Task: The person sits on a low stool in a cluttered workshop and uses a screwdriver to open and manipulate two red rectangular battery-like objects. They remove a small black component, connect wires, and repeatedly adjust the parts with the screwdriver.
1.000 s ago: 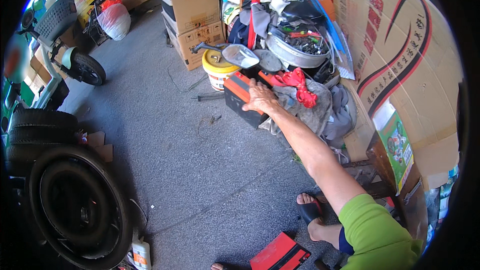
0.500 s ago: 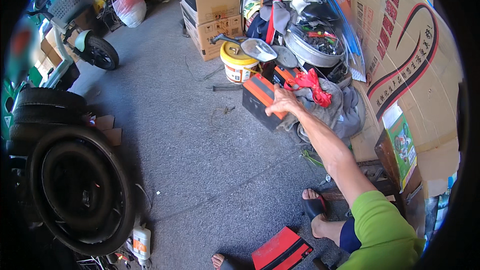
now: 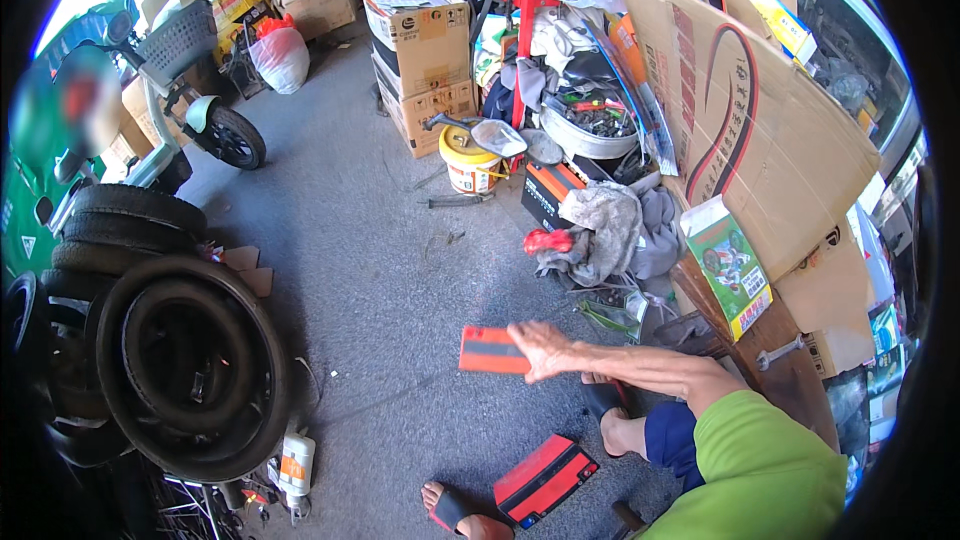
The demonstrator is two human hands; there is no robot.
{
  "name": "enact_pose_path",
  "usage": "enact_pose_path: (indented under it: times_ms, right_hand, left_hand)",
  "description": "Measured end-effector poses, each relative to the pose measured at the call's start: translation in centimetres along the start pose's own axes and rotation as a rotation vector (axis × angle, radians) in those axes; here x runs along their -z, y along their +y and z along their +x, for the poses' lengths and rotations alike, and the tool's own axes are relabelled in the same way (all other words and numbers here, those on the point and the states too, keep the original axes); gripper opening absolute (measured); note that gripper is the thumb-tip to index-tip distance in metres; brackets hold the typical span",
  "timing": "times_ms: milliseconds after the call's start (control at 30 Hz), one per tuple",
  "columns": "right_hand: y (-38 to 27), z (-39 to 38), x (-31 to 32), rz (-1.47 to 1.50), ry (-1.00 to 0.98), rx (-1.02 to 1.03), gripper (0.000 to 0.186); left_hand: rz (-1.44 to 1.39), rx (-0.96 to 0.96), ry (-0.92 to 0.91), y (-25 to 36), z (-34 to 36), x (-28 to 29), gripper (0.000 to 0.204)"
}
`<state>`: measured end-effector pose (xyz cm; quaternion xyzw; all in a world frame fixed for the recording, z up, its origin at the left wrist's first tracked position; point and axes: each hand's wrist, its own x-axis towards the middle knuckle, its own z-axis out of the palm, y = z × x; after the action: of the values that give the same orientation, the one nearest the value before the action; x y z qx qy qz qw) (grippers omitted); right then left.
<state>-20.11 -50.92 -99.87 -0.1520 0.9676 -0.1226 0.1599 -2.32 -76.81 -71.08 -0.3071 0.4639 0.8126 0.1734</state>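
Note:
My right hand (image 3: pixel 545 351) grips one end of an orange-topped black battery (image 3: pixel 488 350), holding it above the floor in front of my right foot. Its thumb and fingers are closed round the edge. Between my sandalled feet lies a red block-shaped battery (image 3: pixel 543 481) with a black band. Another orange and black battery (image 3: pixel 550 190) stands by the heap of grey cloths (image 3: pixel 610 225). A crumpled red plastic bag (image 3: pixel 547 241) rests at the edge of those cloths. My left hand does not show.
On the left are stacked tyres (image 3: pixel 135 215), a wheel rim (image 3: pixel 190 370) and a white bottle (image 3: pixel 296 462). A yellow-lidded bucket (image 3: pixel 470 165) stands near cartons (image 3: pixel 425 70). To the right, a cardboard sheet (image 3: pixel 750 120) leans behind a wooden box bearing a wrench (image 3: pixel 780 352).
My right hand has brought the orange-topped battery from beside the cloths toward my feet. The red plastic bag has shifted down to the cloths' near left edge. The view has also shifted.

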Motion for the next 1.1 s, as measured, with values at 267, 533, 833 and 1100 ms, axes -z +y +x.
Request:
enact_pose_path:
  times_ms: [267,533,833,1100]
  right_hand:
    - [-8.7,-1.3,-3.6,-0.102,-0.084,0.385,0.101]
    - [-12.5,-0.8,4.2,-0.175,-0.472,0.299,0.084]
    - [-20.3,-18.7,17.5,1.22,-0.472,0.331,0.062]
    - [-17.2,-25.1,19.5,1.569,-0.046,0.034,0.034]
  left_hand:
    - [0.056,-0.049,0.039,0.0,-3.8,0.8,0.022]
    - [0.069,-0.094,-0.04,-2.4,-2.6,1.6,0.023]
    - [0.093,-0.332,-0.052,-2.6,-3.7,0.3,0.018]
    - [0.171,-0.404,-0.258,-3.8,-5.9,-1.8,0.045]
